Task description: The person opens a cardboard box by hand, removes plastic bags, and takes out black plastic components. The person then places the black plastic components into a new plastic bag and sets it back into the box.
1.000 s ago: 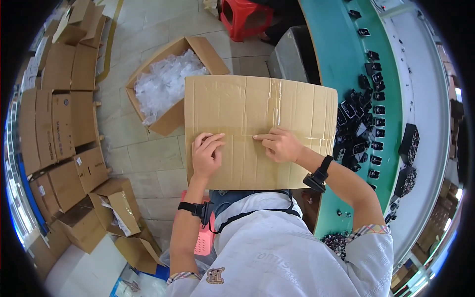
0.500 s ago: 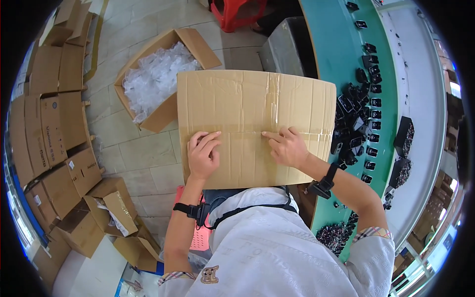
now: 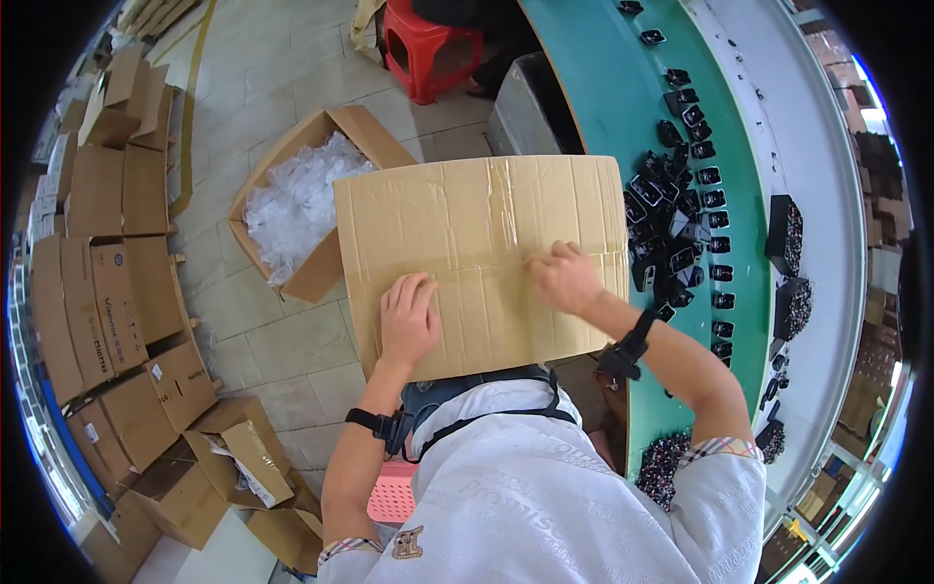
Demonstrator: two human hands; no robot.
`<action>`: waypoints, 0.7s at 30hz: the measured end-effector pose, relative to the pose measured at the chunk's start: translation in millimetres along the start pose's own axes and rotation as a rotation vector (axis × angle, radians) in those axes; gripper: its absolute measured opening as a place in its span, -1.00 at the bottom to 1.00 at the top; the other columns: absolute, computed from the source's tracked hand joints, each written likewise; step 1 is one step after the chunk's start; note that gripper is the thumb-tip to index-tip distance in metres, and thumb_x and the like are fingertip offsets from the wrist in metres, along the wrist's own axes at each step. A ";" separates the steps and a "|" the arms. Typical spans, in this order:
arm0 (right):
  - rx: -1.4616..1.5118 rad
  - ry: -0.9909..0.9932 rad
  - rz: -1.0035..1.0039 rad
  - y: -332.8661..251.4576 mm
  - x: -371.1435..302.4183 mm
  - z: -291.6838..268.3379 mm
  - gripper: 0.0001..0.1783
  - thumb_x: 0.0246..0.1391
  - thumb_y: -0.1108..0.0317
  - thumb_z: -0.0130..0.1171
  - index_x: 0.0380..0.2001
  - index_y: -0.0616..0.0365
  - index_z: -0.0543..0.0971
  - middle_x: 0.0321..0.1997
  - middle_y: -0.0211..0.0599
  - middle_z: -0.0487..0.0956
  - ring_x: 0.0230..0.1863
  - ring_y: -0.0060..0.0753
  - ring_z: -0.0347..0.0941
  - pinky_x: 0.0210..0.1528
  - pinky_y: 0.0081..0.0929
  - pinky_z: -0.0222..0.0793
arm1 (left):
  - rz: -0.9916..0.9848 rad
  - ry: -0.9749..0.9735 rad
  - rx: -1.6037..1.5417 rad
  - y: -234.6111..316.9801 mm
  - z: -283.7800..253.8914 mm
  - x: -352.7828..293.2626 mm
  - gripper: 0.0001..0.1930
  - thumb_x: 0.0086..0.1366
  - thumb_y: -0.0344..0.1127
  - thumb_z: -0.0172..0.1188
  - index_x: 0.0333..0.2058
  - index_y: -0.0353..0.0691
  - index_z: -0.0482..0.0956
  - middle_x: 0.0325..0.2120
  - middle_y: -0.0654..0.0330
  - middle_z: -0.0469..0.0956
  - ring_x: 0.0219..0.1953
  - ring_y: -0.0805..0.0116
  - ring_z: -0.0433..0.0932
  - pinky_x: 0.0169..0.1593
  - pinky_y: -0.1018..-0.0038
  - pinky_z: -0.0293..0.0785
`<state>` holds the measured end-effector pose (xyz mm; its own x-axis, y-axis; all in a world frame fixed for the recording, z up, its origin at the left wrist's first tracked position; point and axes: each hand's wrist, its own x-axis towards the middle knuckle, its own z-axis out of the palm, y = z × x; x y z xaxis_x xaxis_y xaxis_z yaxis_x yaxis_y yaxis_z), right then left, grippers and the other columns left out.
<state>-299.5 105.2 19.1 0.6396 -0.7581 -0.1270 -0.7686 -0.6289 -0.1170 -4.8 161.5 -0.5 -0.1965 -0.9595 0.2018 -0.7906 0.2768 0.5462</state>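
A large brown cardboard box (image 3: 477,209) is in front of my waist, its flaps meeting in a seam that runs across the top. Clear packing tape (image 3: 502,200) crosses the far part of the top, and tape also follows the seam. My left hand (image 3: 410,316) rests on the near left of the top, fingers stretched toward the seam and holding nothing. At the seam, right of the middle, my right hand (image 3: 566,277) has its fingers curled together, touching the cardboard. Whatever may be between those fingertips is hidden.
An open carton (image 3: 375,141) of clear plastic pieces stands at far left. Stacked cartons (image 3: 102,302) line the left side. On the right, a green-topped table (image 3: 584,83) bears many small black items (image 3: 671,204). A red stool (image 3: 428,49) stands beyond; a pink perforated stool (image 3: 389,496) is beneath me.
My right hand's extended index finger has curled in with the others at the seam. My left fingers have straightened on the cardboard. The whole view has shifted a little.
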 end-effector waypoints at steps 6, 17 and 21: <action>0.020 0.135 0.009 7.8 -31.1 2.1 -0.85 -0.17 0.38 0.11 -0.44 0.10 0.57 -0.01 -0.54 0.62 -0.30 -0.35 0.45 -0.14 -0.36 0.36 | 0.107 -0.146 -0.008 33.1 29.7 21.4 -0.51 0.02 -0.43 0.11 0.01 -0.22 0.49 -0.02 0.07 0.42 0.09 0.03 0.37 0.14 0.17 0.28; 0.065 0.117 0.199 30.2 -64.0 1.9 -0.81 -0.15 0.38 0.11 -0.38 0.08 0.61 0.00 -0.56 0.61 -0.16 -0.32 0.48 -0.05 -0.31 0.37 | 0.095 -0.233 -0.012 73.3 62.4 32.1 -0.49 0.06 -0.38 0.11 0.06 -0.30 0.41 -0.02 0.04 0.41 0.08 0.08 0.36 0.11 0.18 0.29; 0.061 0.140 0.238 37.2 -69.9 -1.4 -0.80 -0.14 0.37 0.11 -0.37 0.08 0.60 0.00 -0.53 0.60 -0.15 -0.29 0.48 -0.05 -0.29 0.39 | 0.076 -0.200 -0.002 76.5 64.0 37.3 -0.53 0.04 -0.38 0.12 0.00 -0.31 0.43 -0.03 0.02 0.42 0.06 0.05 0.38 0.10 0.18 0.30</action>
<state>-372.8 134.5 25.0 0.4306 -0.9023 -0.0208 -0.8923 -0.4222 -0.1596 -109.6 143.5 -3.2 -0.3667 -0.9271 0.0770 -0.7683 0.3485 0.5369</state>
